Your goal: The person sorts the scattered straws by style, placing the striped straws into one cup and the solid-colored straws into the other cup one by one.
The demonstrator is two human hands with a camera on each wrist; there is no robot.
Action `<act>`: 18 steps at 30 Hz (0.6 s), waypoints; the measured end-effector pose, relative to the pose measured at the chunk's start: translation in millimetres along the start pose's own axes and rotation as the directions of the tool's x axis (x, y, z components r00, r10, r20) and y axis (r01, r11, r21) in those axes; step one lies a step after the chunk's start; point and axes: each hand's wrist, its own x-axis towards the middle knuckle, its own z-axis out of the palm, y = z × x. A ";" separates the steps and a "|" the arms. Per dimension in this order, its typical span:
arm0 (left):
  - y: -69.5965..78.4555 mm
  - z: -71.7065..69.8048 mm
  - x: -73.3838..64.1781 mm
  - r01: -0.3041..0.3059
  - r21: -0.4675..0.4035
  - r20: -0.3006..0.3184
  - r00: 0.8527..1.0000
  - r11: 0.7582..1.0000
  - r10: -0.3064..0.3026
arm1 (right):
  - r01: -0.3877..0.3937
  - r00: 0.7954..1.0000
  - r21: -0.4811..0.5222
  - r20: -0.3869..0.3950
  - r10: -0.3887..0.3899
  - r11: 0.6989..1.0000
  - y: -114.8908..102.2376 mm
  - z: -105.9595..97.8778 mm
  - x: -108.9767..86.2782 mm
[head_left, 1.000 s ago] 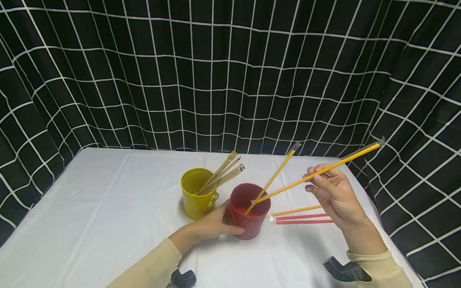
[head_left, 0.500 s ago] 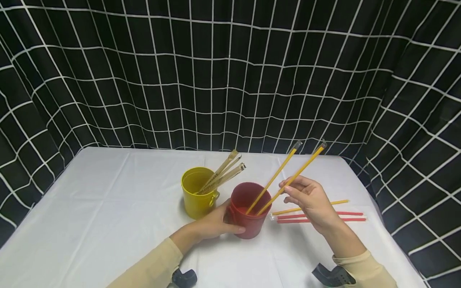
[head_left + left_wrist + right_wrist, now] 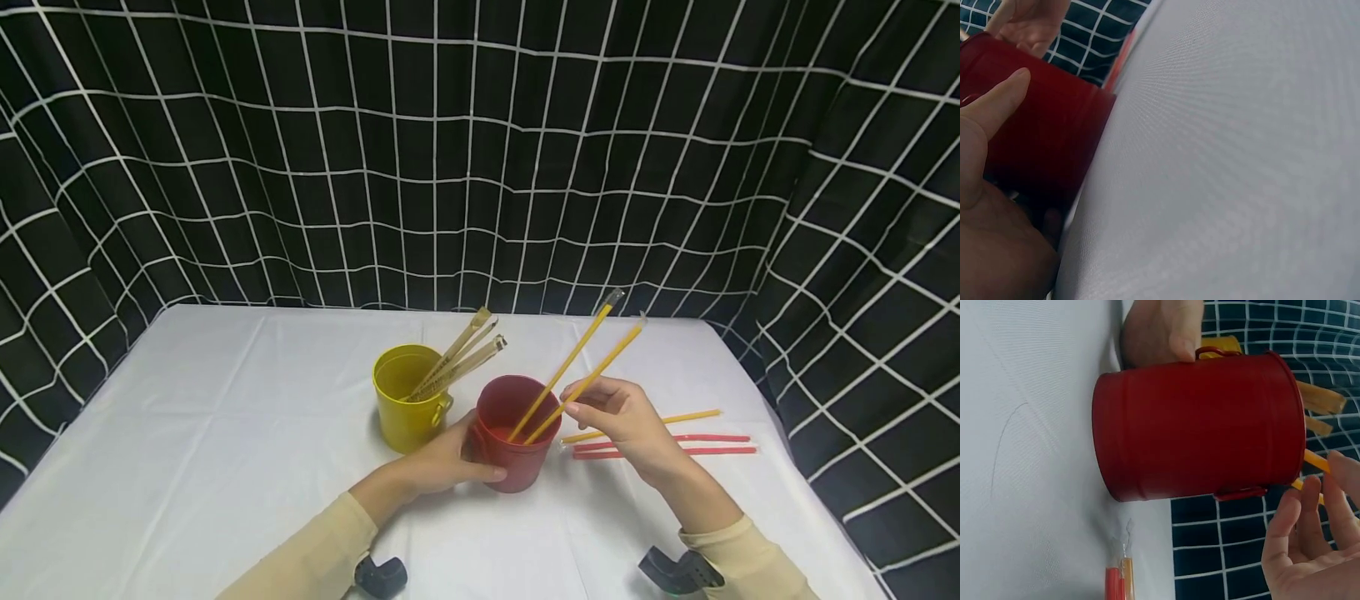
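A small red metal bucket (image 3: 525, 471) stands upright on the table, and my left hand (image 3: 442, 462) grips its left side, thumb across the front. Inside it leans a yellow straw (image 3: 579, 346) in clear wrapping. At the bucket's right rim, my right hand (image 3: 622, 417) pinches a second wrapped yellow straw (image 3: 618, 346), whose lower end is down inside the bucket. The right wrist view shows the right fingertips (image 3: 1310, 484) close by the bucket's mouth. In the left wrist view, my left thumb (image 3: 1004, 100) lies along the red wall.
Left of the red bucket stands a yellow bucket (image 3: 405, 425) holding several brown paper-wrapped sticks (image 3: 453, 367). On the white tablecloth (image 3: 225, 433) at right lie a yellow straw (image 3: 690, 416) and two red straws (image 3: 720, 451). A black gridded curtain (image 3: 420, 167) hangs behind.
My right hand has moved left and down, bringing its yellow straw from above the red bucket's rim to steeply inside it. My left hand keeps its hold on the bucket.
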 end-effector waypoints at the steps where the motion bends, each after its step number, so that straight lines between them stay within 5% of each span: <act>1: 0.2 0.2 -0.1 0.002 0.001 0.000 1.000 1.000 -0.002 | 0.002 1.000 -0.012 0.001 -0.002 1.000 0.1 0.4 0.0; 18: 1.9 1.6 -2.6 0.008 -0.007 -0.006 1.000 1.000 -0.008 | -0.026 1.000 -0.149 -0.002 0.026 0.989 -2.3 -10.1 0.1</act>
